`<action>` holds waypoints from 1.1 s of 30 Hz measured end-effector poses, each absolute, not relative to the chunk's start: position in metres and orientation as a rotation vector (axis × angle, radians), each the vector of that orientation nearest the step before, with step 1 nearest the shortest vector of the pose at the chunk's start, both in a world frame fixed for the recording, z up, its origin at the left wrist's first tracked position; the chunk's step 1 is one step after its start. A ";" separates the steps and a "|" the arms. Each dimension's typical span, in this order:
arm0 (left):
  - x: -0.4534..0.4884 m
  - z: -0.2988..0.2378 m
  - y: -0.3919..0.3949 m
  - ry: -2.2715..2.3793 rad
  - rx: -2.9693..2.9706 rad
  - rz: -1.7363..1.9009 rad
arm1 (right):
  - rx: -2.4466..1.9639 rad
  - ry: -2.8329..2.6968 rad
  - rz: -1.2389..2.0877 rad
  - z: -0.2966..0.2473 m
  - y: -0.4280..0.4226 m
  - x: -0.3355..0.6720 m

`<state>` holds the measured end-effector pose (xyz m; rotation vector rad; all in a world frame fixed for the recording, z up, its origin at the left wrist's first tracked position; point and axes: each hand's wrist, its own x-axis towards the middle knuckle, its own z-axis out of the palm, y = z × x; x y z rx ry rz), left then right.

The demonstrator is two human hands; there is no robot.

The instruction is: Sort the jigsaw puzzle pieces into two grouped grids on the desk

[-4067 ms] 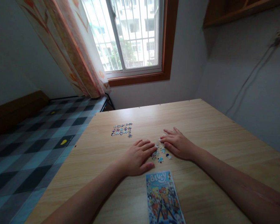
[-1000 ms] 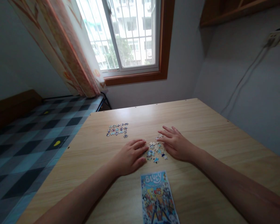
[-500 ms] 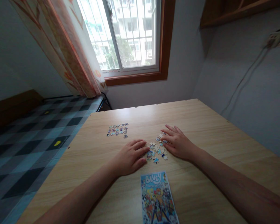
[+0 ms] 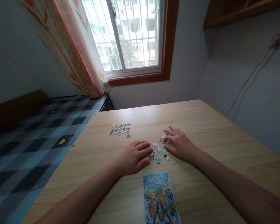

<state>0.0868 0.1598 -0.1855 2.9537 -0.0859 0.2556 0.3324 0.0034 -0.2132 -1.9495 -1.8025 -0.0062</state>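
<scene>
Loose jigsaw pieces lie in a small scattered pile on the table, between my two hands. My left hand rests palm down at the pile's left side, fingers stretched out and touching its edge. On the right side, my right hand has its fingers spread over some of the pieces and hides them in part. Neither hand grips a piece that I can see. Farther back to the left, a group of jigsaw pieces lies in rows. A colourful picture card with "BLUEY" printed on it lies nearest to me.
The wooden table reaches back toward the wall below a barred window. To its left stands a bed with a checked cover. A patterned curtain hangs beside the window, and a cable runs down the right wall.
The whole view has shifted slightly, so everything appears a little farther right. Both hands keep nearly the same places beside the loose pieces.
</scene>
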 end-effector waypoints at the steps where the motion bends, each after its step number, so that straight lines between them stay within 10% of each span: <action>1: 0.087 -0.185 0.159 -0.093 2.953 0.251 | -1.944 -1.791 -0.001 -0.213 0.003 0.332; 33: 0.083 -0.171 0.140 -0.185 2.965 0.465 | -1.476 -1.723 -0.033 -0.195 -0.007 0.309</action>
